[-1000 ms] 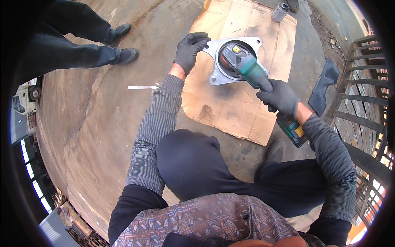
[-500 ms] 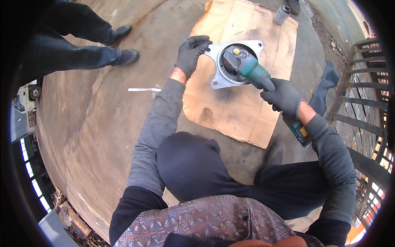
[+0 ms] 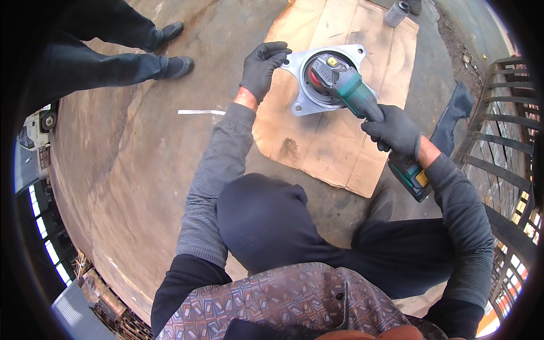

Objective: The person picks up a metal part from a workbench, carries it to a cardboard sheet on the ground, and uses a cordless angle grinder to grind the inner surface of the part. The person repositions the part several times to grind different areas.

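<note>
Gloved in dark grey, my right hand (image 3: 396, 131) wraps round the body of a green cordless angle grinder (image 3: 354, 93). The grinder's head, with a red disc edge showing, sits over the round opening of a silver metal flange plate (image 3: 306, 107). Whether the disc touches the metal cannot be told. My left hand (image 3: 265, 69), gloved alike, is closed on the plate's upper left corner lug, fingers curled over its edge. Beneath the plate lies a flattened cardboard sheet (image 3: 323, 153) with dark smudges.
A grey spray can (image 3: 396, 13) stands at the cardboard's far right corner. Right of it are a dark cloth-like piece (image 3: 453, 113) and a black metal grate (image 3: 504, 130). Another person's legs (image 3: 113, 62) are at the far left. A white strip (image 3: 201, 112) lies on the floor.
The grinder has tilted and shifted slightly right, so its red disc edge now shows. My left hand stays on the plate's corner. The view has moved a little.
</note>
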The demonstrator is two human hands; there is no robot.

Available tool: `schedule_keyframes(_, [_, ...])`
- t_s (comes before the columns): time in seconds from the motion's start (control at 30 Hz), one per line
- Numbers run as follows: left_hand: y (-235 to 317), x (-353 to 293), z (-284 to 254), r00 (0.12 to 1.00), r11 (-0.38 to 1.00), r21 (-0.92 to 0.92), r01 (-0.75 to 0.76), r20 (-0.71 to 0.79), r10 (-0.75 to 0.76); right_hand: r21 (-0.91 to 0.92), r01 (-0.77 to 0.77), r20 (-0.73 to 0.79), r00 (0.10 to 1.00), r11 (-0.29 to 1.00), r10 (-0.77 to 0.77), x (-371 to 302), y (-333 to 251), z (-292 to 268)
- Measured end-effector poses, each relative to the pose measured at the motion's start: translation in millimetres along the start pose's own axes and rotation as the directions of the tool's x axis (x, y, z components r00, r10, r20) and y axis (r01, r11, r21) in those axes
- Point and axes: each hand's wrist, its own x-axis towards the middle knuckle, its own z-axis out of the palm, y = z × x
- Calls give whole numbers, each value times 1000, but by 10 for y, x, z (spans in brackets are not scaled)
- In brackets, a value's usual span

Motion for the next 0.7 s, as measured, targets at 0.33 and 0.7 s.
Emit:
schedule_keyframes(0.33, [-127,-28,-205,999,1000,24,13,-30,-12,-264,-26,-102,995,964,-2,-212,-135,-64])
schedule_keyframes(0.7, [-54,22,-67,1000,1000,-8,13,-27,-13,-9,-44,81,996,999,44,-363,-178,30])
